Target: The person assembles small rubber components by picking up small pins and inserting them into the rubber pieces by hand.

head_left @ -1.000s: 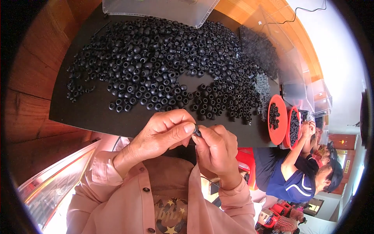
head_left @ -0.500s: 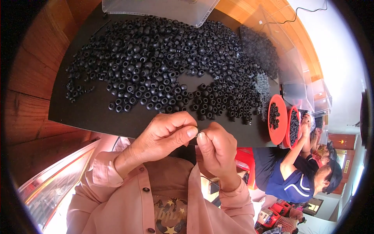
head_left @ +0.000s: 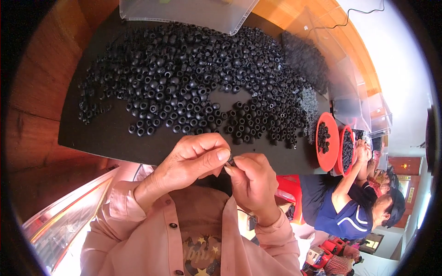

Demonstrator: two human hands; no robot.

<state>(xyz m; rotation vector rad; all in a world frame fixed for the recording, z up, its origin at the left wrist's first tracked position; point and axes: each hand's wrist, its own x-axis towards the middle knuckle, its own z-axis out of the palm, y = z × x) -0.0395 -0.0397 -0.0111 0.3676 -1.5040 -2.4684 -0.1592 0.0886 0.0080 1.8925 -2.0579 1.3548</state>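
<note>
Just past the near edge of the dark tabletop (head_left: 124, 142), my left hand (head_left: 195, 158) and my right hand (head_left: 253, 177) meet at the fingertips. Thumbs and forefingers of both pinch a small dark piece (head_left: 231, 161), mostly covered by the fingers, so its kind does not show. Beyond the hands spreads a wide heap of round black hollow pieces (head_left: 175, 87). A group of black ring-like pieces (head_left: 251, 117) lies closest to my right hand. To its right is a patch of tiny grey pieces (head_left: 309, 106), too small to make out.
A clear plastic bin (head_left: 189, 11) stands at the far edge. On the right are a red dish (head_left: 327, 158) and a second red dish (head_left: 341, 166), both holding black pieces. Near them a person in a blue top (head_left: 350, 211) works with both hands. A red stool (head_left: 290, 188) stands beside the table.
My right hand has turned and shifted slightly left. More of the small dark piece shows between the fingertips. The left hand stays nearly in place.
</note>
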